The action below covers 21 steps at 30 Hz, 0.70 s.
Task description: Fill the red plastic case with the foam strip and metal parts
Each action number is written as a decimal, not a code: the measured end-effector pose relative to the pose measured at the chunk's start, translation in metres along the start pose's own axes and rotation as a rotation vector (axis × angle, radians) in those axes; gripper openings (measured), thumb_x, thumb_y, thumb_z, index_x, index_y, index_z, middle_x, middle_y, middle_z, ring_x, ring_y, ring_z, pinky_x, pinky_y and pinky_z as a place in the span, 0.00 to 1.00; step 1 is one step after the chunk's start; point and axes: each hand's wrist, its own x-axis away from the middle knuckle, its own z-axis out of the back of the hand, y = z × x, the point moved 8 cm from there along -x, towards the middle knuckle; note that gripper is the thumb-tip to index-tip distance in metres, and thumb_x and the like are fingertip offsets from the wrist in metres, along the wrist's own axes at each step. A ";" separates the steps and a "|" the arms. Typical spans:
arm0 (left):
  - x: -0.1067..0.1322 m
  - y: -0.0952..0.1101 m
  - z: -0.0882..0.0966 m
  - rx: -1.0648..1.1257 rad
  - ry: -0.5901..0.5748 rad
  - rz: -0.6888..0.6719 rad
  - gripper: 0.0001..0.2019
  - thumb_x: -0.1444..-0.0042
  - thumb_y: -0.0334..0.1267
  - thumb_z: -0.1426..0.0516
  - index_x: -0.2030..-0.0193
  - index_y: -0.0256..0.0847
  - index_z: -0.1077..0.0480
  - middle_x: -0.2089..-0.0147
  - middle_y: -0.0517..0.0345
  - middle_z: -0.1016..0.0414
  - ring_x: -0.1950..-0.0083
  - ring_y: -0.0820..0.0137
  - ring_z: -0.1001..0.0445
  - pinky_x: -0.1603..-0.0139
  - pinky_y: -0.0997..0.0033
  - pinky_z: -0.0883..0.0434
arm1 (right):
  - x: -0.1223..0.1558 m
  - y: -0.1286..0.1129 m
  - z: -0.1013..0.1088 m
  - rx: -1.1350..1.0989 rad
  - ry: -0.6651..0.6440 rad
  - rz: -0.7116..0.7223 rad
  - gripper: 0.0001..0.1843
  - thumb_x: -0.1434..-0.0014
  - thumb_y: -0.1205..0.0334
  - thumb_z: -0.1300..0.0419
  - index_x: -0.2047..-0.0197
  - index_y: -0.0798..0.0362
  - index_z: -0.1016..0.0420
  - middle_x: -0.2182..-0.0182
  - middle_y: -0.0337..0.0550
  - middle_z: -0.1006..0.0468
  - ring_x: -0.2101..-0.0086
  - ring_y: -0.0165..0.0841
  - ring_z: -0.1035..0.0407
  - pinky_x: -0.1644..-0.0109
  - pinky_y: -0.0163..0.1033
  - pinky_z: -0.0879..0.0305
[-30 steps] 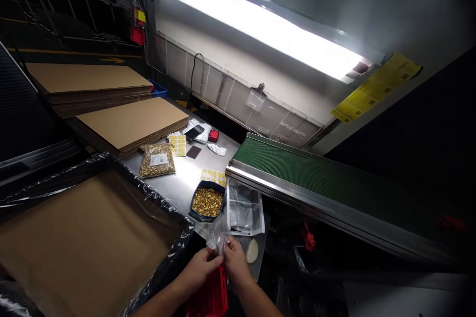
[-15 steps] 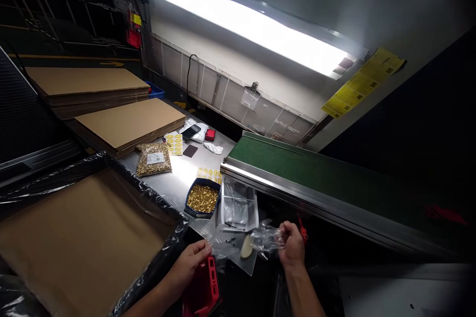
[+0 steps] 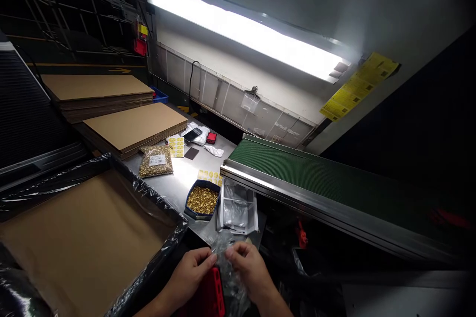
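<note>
Both hands meet low in the middle of the head view around a crumpled clear plastic bag [image 3: 235,285]. My left hand [image 3: 191,273] pinches the plastic between thumb and fingers. My right hand [image 3: 249,263] is closed on the same plastic, close beside the left. Under my left hand is a red bin [image 3: 215,294], partly hidden by the hands. Just beyond them stand a grey tray [image 3: 245,230] with clear bags in it and a dark blue scoop-like container [image 3: 188,203] full of small gold-coloured metal parts [image 3: 203,200].
At left, a large box lined with black plastic [image 3: 174,233] holds cardboard. Behind it lie a filled bag of gold parts [image 3: 156,163] and cardboard stacks [image 3: 137,126]. A green conveyor belt [image 3: 282,168] runs right. Sticker sheets [image 3: 176,146] and a phone [image 3: 193,134] lie on the metal table.
My right hand has moved left, bringing the clear plastic over to my left hand. The plastic was stretched out between the hands and is now bunched together. The view has shifted slightly.
</note>
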 end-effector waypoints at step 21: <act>0.004 -0.018 0.005 -0.301 0.050 0.082 0.13 0.41 0.44 0.47 0.66 0.38 0.25 0.65 0.51 0.24 0.61 0.58 0.27 0.61 0.67 0.37 | 0.032 -0.033 -0.050 1.014 0.074 0.363 0.08 0.39 0.60 0.43 0.65 0.47 0.22 0.70 0.37 0.21 0.68 0.33 0.28 0.64 0.36 0.43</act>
